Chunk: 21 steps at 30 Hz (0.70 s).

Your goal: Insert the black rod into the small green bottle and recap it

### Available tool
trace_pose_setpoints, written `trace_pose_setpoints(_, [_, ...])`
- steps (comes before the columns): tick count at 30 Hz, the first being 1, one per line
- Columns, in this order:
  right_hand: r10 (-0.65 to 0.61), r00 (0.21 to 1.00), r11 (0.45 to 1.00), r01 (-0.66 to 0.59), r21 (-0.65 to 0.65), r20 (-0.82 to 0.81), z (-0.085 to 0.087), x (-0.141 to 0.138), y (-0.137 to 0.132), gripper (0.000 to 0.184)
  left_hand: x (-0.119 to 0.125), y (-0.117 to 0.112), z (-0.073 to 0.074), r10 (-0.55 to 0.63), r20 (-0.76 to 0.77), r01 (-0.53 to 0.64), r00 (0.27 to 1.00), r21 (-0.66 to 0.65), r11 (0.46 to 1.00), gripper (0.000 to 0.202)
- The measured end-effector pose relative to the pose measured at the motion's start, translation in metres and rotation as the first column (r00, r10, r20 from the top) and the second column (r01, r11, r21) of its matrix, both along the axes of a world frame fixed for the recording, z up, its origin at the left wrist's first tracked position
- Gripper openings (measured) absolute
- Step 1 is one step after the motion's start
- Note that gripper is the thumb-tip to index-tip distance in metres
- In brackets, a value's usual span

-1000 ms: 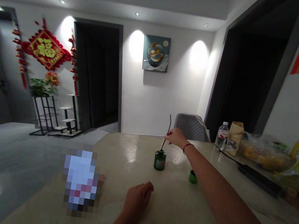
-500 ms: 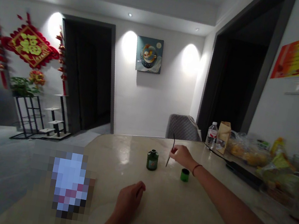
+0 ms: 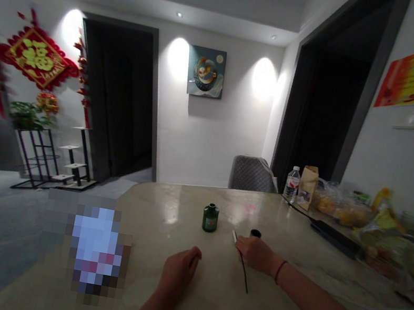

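Lower than before, our right hand point(image 3: 257, 253) pinched the thin rod point(image 3: 243, 273) near the cap point(image 3: 255, 233) and green bottle point(image 3: 210, 217); our left hand point(image 3: 178, 270) lay curled, empty, on the counter point(image 3: 165, 212).

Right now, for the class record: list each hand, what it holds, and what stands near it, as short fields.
left hand: on the table, nothing visible in it
right hand: holding a thin stick
nearest right hand: small dark-topped cap
between hands: green bottle, upright
far table edge: water bottle, paper bag
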State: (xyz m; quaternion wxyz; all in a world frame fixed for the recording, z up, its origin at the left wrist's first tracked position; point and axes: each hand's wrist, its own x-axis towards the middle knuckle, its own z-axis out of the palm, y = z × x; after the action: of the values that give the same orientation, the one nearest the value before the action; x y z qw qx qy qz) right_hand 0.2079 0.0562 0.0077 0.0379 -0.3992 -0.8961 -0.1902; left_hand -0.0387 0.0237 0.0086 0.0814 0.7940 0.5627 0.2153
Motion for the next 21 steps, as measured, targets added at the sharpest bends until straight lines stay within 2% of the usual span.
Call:
trace_pose_setpoints(4, [0.041, 0.982, 0.999, -0.040, -0.007, 0.182, -0.002, -0.004, -0.001, 0.022, 0.000, -0.001, 0.001, -0.041, -0.043, 0.040, 0.998, -0.017, 0.999, 0.024])
trace_pose_setpoints(8, [0.055, 0.971, 0.998, -0.051, -0.022, 0.231, 0.004, -0.009, -0.003, 0.021, 0.000, -0.001, 0.001, -0.042, -0.044, 0.042, 0.998, -0.014, 0.999, 0.025])
trace_pose_setpoints(12, [0.052, 0.978, 0.996, -0.037, -0.080, 0.200, 0.007, -0.009, -0.002, 0.019, 0.001, -0.002, 0.002, -0.025, -0.046, 0.024, 0.999, -0.021, 0.999, 0.024])
trace_pose_setpoints(16, [-0.022, 0.991, 0.989, 0.042, -0.143, 0.133, 0.010, -0.012, 0.000, 0.021, 0.002, -0.002, 0.004, -0.023, -0.053, 0.021, 0.998, -0.031, 0.999, 0.024])
trace_pose_setpoints(21, [-0.203, 0.976, 0.954, 0.178, -0.240, -0.082, 0.026, -0.016, 0.007, 0.033, 0.001, -0.002, 0.005, -0.025, -0.046, 0.022, 0.999, -0.047, 0.999, 0.023])
